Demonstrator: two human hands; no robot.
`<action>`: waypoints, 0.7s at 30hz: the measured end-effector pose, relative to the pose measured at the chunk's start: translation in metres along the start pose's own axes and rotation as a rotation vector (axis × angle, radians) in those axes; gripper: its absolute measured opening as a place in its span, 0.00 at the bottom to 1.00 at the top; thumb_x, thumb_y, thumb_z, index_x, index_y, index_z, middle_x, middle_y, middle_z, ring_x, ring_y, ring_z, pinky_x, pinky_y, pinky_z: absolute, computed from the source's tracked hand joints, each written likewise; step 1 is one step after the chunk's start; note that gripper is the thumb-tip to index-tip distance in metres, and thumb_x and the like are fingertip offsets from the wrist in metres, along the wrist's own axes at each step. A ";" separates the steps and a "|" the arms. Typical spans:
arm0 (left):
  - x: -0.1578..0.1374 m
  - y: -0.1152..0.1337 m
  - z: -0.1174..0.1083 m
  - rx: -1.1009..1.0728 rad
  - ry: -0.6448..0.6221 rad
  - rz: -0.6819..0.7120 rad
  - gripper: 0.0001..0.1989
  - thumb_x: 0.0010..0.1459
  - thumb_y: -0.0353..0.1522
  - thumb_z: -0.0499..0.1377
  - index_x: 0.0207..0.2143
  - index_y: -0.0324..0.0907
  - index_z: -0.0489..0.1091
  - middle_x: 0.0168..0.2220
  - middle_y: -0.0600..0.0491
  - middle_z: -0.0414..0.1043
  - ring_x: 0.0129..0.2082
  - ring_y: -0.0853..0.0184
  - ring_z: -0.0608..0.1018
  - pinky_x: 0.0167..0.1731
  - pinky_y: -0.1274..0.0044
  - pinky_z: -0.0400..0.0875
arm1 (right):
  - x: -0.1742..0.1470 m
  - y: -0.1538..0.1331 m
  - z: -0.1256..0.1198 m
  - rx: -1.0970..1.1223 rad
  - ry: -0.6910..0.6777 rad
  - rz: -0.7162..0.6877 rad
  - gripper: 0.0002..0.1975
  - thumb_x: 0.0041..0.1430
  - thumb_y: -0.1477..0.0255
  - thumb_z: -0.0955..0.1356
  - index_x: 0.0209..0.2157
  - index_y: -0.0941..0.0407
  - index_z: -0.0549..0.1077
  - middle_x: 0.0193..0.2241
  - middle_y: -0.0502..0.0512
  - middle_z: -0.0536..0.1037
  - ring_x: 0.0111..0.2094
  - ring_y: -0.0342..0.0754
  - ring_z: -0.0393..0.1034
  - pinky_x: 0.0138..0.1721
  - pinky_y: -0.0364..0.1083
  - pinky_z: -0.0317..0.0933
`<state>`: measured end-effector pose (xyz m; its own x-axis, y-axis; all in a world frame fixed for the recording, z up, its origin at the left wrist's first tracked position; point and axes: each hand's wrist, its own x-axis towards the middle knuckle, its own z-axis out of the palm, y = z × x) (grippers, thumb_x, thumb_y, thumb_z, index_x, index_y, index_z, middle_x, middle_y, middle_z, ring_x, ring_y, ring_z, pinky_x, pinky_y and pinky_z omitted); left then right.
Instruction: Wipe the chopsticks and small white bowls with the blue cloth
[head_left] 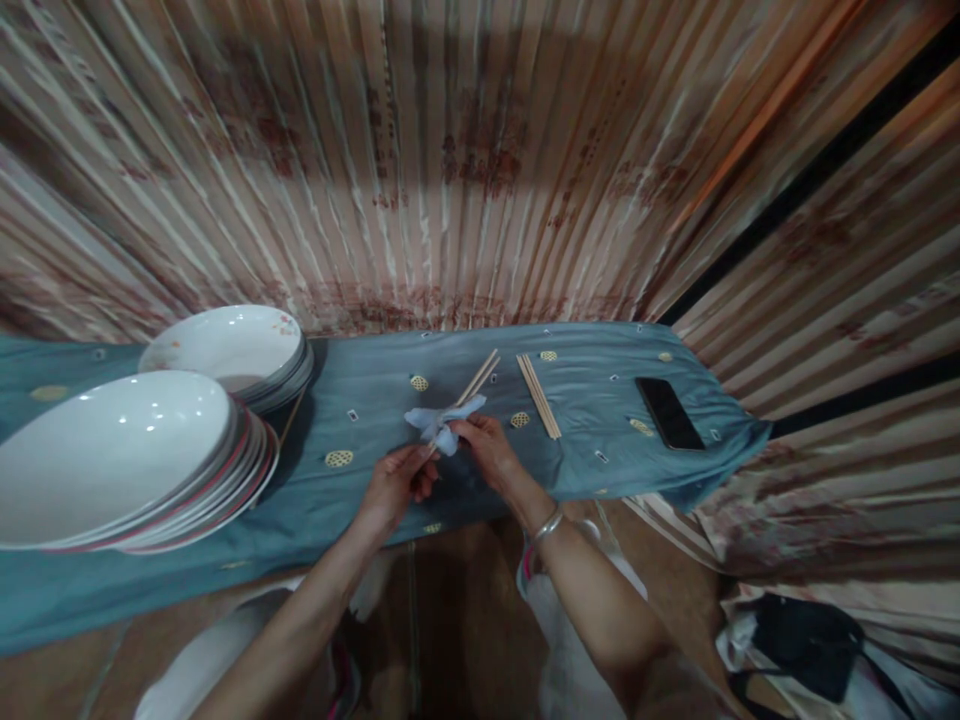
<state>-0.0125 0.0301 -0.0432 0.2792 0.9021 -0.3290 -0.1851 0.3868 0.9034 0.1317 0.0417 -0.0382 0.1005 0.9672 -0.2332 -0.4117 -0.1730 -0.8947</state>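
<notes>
My left hand (401,482) is closed on the near end of a few wooden chopsticks (478,377), which slant up and away to the right. A light blue cloth (444,418) is bunched around their middle. The fingers of my right hand (486,450) pinch this cloth against the chopsticks; a silver bangle circles that wrist. The bunched fabric hides part of the sticks, so their exact number does not show. Just right of my hands, several more wooden chopsticks (538,397) lie side by side on the blue patterned tablecloth (375,370).
At the left stand a stack of large white plates (112,450) and, behind it, a stack of white bowls (225,345). A black phone (669,413) lies near the table's right end. Pleated curtains (480,170) hang behind. A dark bag (808,640) sits at lower right.
</notes>
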 end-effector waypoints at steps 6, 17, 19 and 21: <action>-0.001 0.000 -0.004 0.019 -0.025 0.019 0.21 0.41 0.47 0.65 0.18 0.39 0.67 0.14 0.57 0.64 0.11 0.77 0.62 0.11 0.82 0.48 | -0.004 0.009 0.005 -0.056 -0.049 0.019 0.07 0.39 0.67 0.73 0.20 0.56 0.77 0.18 0.47 0.75 0.21 0.41 0.63 0.27 0.42 0.55; -0.005 -0.002 -0.004 0.058 -0.014 -0.042 0.19 0.41 0.45 0.66 0.25 0.37 0.72 0.16 0.58 0.67 0.12 0.76 0.64 0.12 0.82 0.51 | 0.021 -0.019 -0.029 0.097 0.148 -0.094 0.08 0.37 0.67 0.73 0.18 0.54 0.71 0.19 0.45 0.74 0.24 0.42 0.66 0.30 0.43 0.59; -0.006 -0.004 -0.005 0.071 -0.019 -0.050 0.19 0.41 0.45 0.66 0.25 0.37 0.72 0.16 0.57 0.67 0.12 0.76 0.64 0.12 0.82 0.51 | 0.025 -0.026 -0.040 0.106 0.176 -0.130 0.07 0.37 0.67 0.73 0.19 0.54 0.71 0.20 0.45 0.74 0.26 0.43 0.67 0.31 0.44 0.60; -0.006 -0.005 -0.005 0.078 -0.038 -0.050 0.19 0.41 0.45 0.66 0.24 0.37 0.72 0.16 0.57 0.67 0.11 0.77 0.63 0.11 0.81 0.50 | 0.029 -0.033 -0.050 0.081 0.201 -0.171 0.06 0.38 0.67 0.72 0.20 0.53 0.72 0.21 0.45 0.74 0.27 0.44 0.68 0.32 0.44 0.61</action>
<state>-0.0183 0.0236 -0.0472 0.3219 0.8736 -0.3649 -0.0964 0.4136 0.9053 0.1936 0.0657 -0.0342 0.3492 0.9234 -0.1593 -0.4435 0.0132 -0.8962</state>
